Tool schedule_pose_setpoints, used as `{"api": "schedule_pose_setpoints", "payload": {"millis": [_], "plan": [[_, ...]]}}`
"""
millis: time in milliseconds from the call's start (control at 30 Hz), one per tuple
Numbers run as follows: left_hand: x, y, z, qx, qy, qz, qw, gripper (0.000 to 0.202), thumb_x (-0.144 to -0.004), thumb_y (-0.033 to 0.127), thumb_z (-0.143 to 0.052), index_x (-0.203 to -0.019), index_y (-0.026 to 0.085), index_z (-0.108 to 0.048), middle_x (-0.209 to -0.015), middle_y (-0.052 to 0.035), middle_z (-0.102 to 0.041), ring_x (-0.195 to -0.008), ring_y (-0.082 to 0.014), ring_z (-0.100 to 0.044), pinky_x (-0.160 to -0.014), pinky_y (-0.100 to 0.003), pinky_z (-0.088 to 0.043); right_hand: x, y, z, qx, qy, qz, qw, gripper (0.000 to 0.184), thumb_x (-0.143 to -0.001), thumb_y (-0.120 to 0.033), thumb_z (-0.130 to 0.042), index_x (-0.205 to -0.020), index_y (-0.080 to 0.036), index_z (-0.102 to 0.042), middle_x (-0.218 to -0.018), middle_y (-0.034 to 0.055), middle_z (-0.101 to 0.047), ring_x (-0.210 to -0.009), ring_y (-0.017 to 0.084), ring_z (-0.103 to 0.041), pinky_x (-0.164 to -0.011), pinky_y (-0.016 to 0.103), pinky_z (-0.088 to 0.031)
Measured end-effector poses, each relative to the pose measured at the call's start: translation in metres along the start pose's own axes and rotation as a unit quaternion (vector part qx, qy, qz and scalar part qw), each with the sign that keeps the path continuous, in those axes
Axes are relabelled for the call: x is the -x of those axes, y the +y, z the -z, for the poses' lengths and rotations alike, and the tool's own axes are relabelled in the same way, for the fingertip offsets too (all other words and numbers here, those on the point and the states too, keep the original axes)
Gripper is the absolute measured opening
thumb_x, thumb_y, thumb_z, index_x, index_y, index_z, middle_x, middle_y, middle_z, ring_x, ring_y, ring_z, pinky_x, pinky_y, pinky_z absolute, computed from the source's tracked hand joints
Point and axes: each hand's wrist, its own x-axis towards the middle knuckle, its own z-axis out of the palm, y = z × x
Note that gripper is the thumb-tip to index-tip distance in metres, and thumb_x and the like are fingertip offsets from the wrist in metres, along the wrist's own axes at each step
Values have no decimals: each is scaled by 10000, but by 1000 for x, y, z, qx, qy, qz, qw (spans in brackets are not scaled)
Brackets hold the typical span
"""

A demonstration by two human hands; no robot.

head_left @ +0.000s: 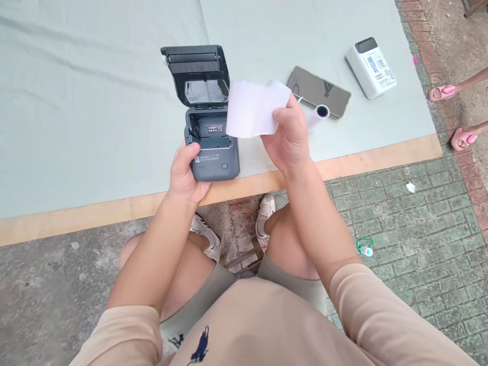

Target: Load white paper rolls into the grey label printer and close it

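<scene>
My left hand [185, 170] grips the lower left side of a dark grey portable printer [215, 168], thumb on its top edge. The printer's lid [200, 71] stands raised, and its paper compartment [208, 124] shows no roll inside. In my right hand [292, 129], a piece of white paper [253, 109] is pinched between thumb and fingers, its left edge close to the printer's right side. Just beyond that hand is a white paper roll [318, 117] with a dark toothed core, partly hidden; whether the paper joins it I cannot tell.
A smartphone [318, 89] lies face up behind the paper roll. Farther right is a white power bank [371, 68] with printed text. The table cover [95, 117] ends at a tan front edge. Another person's feet in pink sandals [463, 138] show at right.
</scene>
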Motion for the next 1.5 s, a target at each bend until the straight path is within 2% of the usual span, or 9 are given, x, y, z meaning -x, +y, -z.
{"api": "schedule_pose_setpoints", "payload": {"millis": [133, 267, 500, 767, 900, 967, 1067, 1233, 1500], "plan": [[2, -2, 4, -27, -5, -24, 999, 257, -705, 293, -661, -943, 208, -618, -872, 4, -724, -819, -168, -699, -805, -289, -582, 6, 5, 14, 156, 73, 50, 984, 309, -750, -296, -445, -1052, -230, -427, -1017, 42, -564, -875, 113, -547, -776, 273, -482], [3, -1, 6, -32, -29, -40, 998, 270, -713, 267, -668, -969, 209, -603, -907, -9, -716, -955, -190, -687, -901, -301, -550, 16, 8, 27, 250, 74, 29, 965, 324, -681, -247, -547, -1000, -207, -513, -972, 44, -594, -767, 100, -521, -678, 248, -461], [4, -2, 6, -33, -43, -44, 998, 250, -721, 243, -665, -962, 203, -617, -912, -8, -706, -1014, -201, -665, -917, -302, -540, 20, 13, 29, 285, 77, 24, 955, 300, -685, -214, -519, -985, -223, -506, -1000, 48, -601, -799, 116, -532, -704, 267, -482], [4, 2, 12, -23, -55, -62, 996, 222, -744, 206, -644, -963, 185, -612, -905, 0, -712, -1001, -177, -674, -976, -295, -517, 19, 18, 28, 317, 49, -6, 947, 347, -650, -191, -583, -990, -227, -524, -821, 34, -600, -685, 136, -511, -728, 362, -491], [1, -1, 16, -16, -61, -53, 997, 252, -730, 220, -660, -975, 192, -604, -911, -4, -713, -996, -191, -676, -938, -304, -537, 27, 11, 34, 293, 35, 7, 956, 505, -708, -315, -617, -1171, -259, -422, -1040, 39, -603, -866, 148, -571, -862, 374, -513], [-1, -1, 17, -11, -56, -46, 997, 257, -733, 229, -652, -982, 191, -603, -901, -5, -712, -969, -191, -682, -925, -309, -543, 30, 9, 39, 281, 39, 11, 959, 474, -760, -353, -570, -1189, -261, -391, -1106, 39, -583, -909, 138, -578, -897, 369, -511], [-2, -1, 17, -5, -49, -44, 998, 248, -747, 240, -625, -989, 186, -607, -906, -7, -708, -900, -167, -684, -914, -305, -546, 33, 11, 43, 271, 41, 7, 962, 416, -774, -336, -548, -1157, -261, -403, -1095, 35, -569, -885, 121, -581, -874, 352, -521], [-2, -1, 17, -16, -57, -47, 997, 262, -749, 261, -618, -1000, 186, -607, -944, -21, -701, -862, -152, -670, -841, -283, -562, 27, 16, 42, 263, 36, -5, 964, 460, -719, -317, -614, -1136, -259, -427, -1113, 35, -544, -876, 108, -570, -841, 320, -525], [-1, -1, 18, -20, -46, -51, 997, 257, -740, 259, -628, -987, 189, -612, -919, -4, -704, -840, -141, -678, -879, -287, -557, 24, 19, 39, 256, 24, -7, 966, 451, -679, -300, -643, -1093, -255, -468, -1131, 39, -552, -855, 126, -566, -802, 347, -534]]}}
